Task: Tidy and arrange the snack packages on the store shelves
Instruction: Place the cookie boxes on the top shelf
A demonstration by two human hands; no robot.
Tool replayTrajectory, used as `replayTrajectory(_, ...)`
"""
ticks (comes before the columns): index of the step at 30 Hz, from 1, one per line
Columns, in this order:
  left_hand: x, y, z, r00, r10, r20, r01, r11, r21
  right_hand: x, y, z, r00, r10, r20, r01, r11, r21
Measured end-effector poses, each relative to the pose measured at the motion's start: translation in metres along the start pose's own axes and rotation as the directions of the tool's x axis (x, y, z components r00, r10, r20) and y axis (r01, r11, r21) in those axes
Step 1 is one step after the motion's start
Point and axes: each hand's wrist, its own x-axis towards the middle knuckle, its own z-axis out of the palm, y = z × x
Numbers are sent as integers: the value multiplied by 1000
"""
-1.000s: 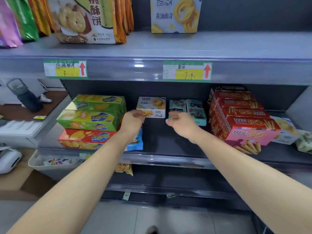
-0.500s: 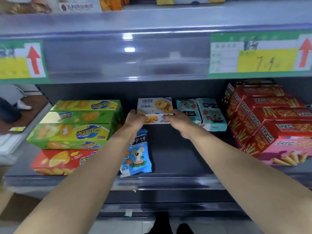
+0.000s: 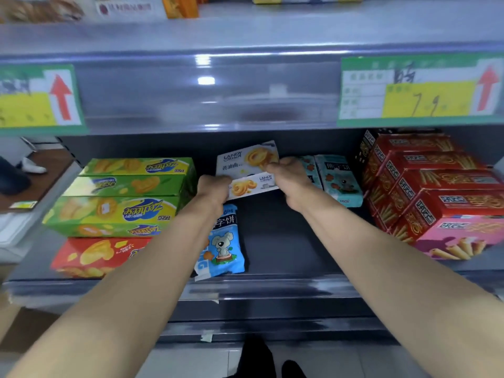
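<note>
Both hands, left hand (image 3: 214,188) and right hand (image 3: 290,180), grip a flat, glossy white cardboard cookie box (image 3: 246,170) by its ends, tilted mid-frame above the dark shelf (image 3: 286,241).

3 green cracker boxes (image 3: 109,214); 1 red-orange box (image 3: 95,255); 1 white butter-cookie box (image 3: 245,162); 2 teal packs (image 3: 338,181); 1 blue koala pack (image 3: 222,246); red stick-biscuit boxes (image 3: 450,203), at least 4, back of row unclear; 2 price tags (image 3: 420,91); 2 hands, left hand (image 3: 212,186) and right hand (image 3: 289,178); upper-shelf packs too blurred to count
</note>
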Motion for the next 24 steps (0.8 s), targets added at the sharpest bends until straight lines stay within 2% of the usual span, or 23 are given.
replayTrajectory(4,-34,2,-4,998,31,-49,-32,999,-20,-37,-3,-16,1000,-15,-25,16,999,47)
replayTrajectory(8,-79,-1,-14,994,76,-78,-71,996,61,-85,-2,-34,998,-10,-62,17,994,108)
replayTrajectory(10,-109,-4,-16,985,108,-136,-106,994,22,-111,-2,-45,998,-8,-62,16,991,130)
replayTrajectory(15,-178,-22,-22,956,165,-241,-188,979,-75,-169,2,-79,997,-60,-39,63,995,71)
replayTrajectory(21,-257,-36,-29,936,212,-283,-249,963,-104,-233,9,-115,992,-120,24,119,992,47)
replayTrajectory(24,-296,-34,-29,911,283,-299,-327,939,-108,-257,8,-124,985,-169,33,168,985,52)
